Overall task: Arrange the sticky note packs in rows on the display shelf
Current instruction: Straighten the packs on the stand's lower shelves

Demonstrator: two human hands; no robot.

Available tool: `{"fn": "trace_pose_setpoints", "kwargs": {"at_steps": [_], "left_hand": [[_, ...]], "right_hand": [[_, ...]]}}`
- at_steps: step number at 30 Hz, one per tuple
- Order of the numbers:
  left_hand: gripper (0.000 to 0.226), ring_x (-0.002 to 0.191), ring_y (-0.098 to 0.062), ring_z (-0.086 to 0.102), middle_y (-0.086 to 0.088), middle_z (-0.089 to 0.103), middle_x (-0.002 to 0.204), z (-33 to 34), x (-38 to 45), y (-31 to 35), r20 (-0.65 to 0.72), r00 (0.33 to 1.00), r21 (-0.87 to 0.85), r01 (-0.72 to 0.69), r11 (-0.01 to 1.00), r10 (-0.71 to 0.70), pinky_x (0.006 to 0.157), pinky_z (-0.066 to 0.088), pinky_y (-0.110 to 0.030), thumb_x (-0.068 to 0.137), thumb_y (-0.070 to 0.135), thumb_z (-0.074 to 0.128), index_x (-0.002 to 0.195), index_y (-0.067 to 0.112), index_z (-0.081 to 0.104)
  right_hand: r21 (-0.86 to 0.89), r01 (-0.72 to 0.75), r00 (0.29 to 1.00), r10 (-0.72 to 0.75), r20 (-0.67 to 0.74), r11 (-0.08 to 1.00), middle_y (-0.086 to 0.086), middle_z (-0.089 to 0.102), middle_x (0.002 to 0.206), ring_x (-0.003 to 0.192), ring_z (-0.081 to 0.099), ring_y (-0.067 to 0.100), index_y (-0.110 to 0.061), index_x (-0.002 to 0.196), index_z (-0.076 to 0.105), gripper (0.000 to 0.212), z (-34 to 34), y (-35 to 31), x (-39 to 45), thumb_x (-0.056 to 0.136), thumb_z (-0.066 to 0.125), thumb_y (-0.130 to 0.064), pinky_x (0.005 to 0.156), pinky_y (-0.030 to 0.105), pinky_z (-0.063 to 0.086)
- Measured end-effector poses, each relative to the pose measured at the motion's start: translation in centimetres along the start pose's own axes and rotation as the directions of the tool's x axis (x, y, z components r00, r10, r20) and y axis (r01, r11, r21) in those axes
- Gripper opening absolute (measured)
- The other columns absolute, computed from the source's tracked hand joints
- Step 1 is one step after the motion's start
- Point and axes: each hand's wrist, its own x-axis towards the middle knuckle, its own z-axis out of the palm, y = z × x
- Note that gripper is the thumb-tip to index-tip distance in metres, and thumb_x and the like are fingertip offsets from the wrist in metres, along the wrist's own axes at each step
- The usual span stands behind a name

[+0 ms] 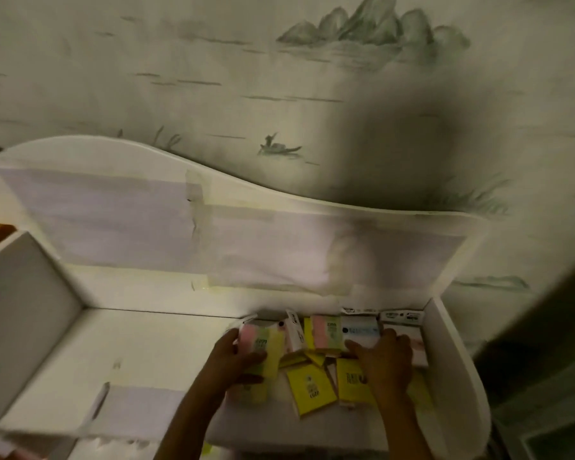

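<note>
The left hand (236,355) grips a pastel sticky note pack (263,343), long axis toward the shelf's back; the right hand (384,355) presses flat on loose yellow packs (312,388).

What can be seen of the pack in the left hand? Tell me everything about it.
The striped pack is a flat, wrapped block with pink, pale green and yellow bands and dark print too blurred to read. The left hand grips it, thumb across its lower front, fingers at its left edge. It stands tilted at the left end of the packs on the white shelf, near a white pack.
</note>
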Motion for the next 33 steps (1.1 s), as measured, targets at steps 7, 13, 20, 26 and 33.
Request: {"fn": "trace_pose_setpoints", "kwargs": {"at_steps": [7,13,20,26,33], "left_hand": [[0.027,0.087,-0.034,0.073,-0.022,0.072,0.102,0.4,-1.4,0.4,-0.037,0.998,-0.121,-0.052,0.991,0.048,0.074,0.061,-0.044,0.081,-0.004,0.071,0.108,-0.003,0.066],[0.026,0.091,-0.035,0.072,-0.017,0.074,0.099,0.9,-3.3,0.6,-0.113,0.992,-0.230,-0.085,0.969,0.060,0.082,0.059,-0.043,0.084,0.002,0.071,0.110,0.004,0.067],[0.027,0.089,-0.038,0.072,-0.016,0.075,0.101,0.7,-6.9,0.8,-0.183,0.978,-0.203,-0.137,0.970,0.100,0.084,0.059,-0.046,0.086,0.012,0.071,0.111,0.005,0.066],[0.025,0.086,-0.033,0.072,-0.013,0.076,0.097,-1.9,-10.4,-0.1,-0.325,0.934,-0.165,-0.211,0.963,0.149,0.077,0.059,-0.037,0.089,0.017,0.069,0.112,0.010,0.068],[0.023,0.087,-0.028,0.072,-0.006,0.076,0.098,-7.8,-14.9,-2.2,-0.478,0.864,-0.180,-0.270,0.946,0.155,0.081,0.056,-0.044,0.089,0.024,0.067,0.112,0.021,0.067]], "right_hand": [[0.331,-0.049,0.998,0.031,0.059,0.942,0.018,0.065,0.115,0.103,0.064,0.037,-0.005,0.119,0.045,0.078,-0.6,-0.3,0.6,0.059,0.092,-0.023,0.081,0.046,0.056],[0.644,-0.212,0.968,0.068,0.240,0.735,0.018,0.067,0.115,0.090,0.069,0.032,-0.007,0.119,0.054,0.057,-0.4,0.9,0.3,0.071,0.084,-0.010,0.073,0.044,0.060],[0.820,-0.455,0.836,-0.151,0.528,0.349,0.016,0.069,0.101,0.087,0.069,0.034,-0.007,0.110,0.061,0.016,-2.1,-0.1,-3.1,0.094,0.059,-0.007,0.056,0.034,0.062],[0.835,-0.431,0.769,-0.345,0.538,0.341,0.014,0.071,0.108,0.098,0.069,0.034,-0.002,0.114,0.064,0.023,-1.2,-3.0,-6.1,0.091,0.060,-0.001,0.066,0.038,0.062],[0.826,-0.332,0.639,-0.536,0.552,0.456,0.012,0.074,0.105,0.096,0.071,0.028,-0.004,0.109,0.067,0.020,1.5,-7.8,-12.9,0.091,0.060,0.002,0.067,0.035,0.060]]}}
